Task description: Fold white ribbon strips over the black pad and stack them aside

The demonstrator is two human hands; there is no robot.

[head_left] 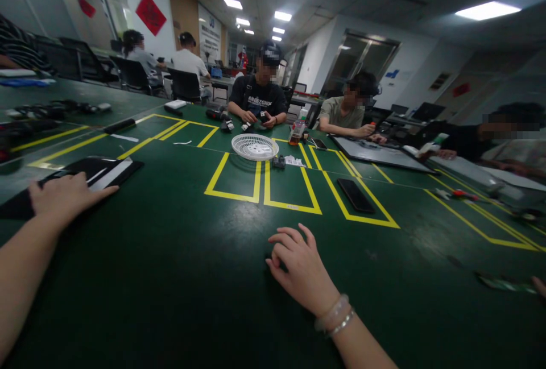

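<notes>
My left hand (63, 197) lies on a flat black item (121, 174) with a white strip along it, at the left of the green table (205, 278). The thumb stretches out to the right and the other fingers rest over the black surface, partly hidden by the back of the hand. My right hand (298, 264) hovers over or rests on the bare tabletop near the middle, loosely curled with fingers apart. Nothing shows in it. Two bracelets circle that wrist. Nearest beyond it are yellow tape rectangles (292, 207) and a black phone (355, 194).
A white round basket (255, 147) stands mid-table, beside a small dark part (278, 161) and a bottle (295, 132). Across the table a person in a black cap (258, 93) handles small parts. Others sit at the right by a dark-edged panel (384, 153). Dark tools (51, 110) lie far left.
</notes>
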